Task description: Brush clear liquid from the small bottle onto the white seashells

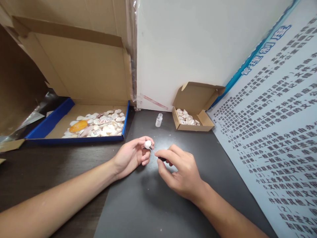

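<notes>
My left hand rests on the dark table and pinches a small white shell between thumb and fingertips. My right hand is just to its right, fingers closed round a thin dark tool whose tip points at the shell. A small clear glass bottle stands open on the table beyond both hands.
A large blue-edged cardboard box at the back left holds several pale shells and one orange shell. A small cardboard box with shells sits at the back right. A printed poster leans along the right side.
</notes>
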`<control>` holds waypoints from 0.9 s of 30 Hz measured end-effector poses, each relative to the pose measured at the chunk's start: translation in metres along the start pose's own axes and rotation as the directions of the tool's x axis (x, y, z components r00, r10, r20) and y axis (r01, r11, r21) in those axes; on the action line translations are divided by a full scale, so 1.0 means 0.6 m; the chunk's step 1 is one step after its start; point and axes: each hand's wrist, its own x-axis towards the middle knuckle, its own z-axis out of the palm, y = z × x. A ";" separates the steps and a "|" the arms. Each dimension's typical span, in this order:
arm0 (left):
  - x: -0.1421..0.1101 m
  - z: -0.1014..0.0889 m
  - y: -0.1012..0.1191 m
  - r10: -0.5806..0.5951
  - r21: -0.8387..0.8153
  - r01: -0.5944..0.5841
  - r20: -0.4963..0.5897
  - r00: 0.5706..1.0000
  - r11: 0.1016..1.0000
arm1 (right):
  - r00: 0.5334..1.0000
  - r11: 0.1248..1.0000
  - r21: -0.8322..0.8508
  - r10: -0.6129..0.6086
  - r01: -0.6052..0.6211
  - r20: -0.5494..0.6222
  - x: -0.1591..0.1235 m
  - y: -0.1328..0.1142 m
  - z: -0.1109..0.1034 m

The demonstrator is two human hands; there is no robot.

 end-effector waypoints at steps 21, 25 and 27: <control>0.003 -0.007 -0.006 0.205 0.452 -0.159 -0.055 0.977 0.878 | 0.986 0.991 0.052 0.130 -0.125 -0.103 0.002 0.019 -0.005; 0.002 -0.017 -0.009 0.442 0.886 -0.328 0.164 0.882 0.327 | 0.978 0.979 0.088 0.193 -0.186 -0.081 0.001 0.027 -0.002; 0.002 -0.019 -0.010 0.443 0.933 -0.323 0.225 0.868 0.159 | 0.977 0.976 0.101 0.201 -0.193 -0.071 0.000 0.027 -0.001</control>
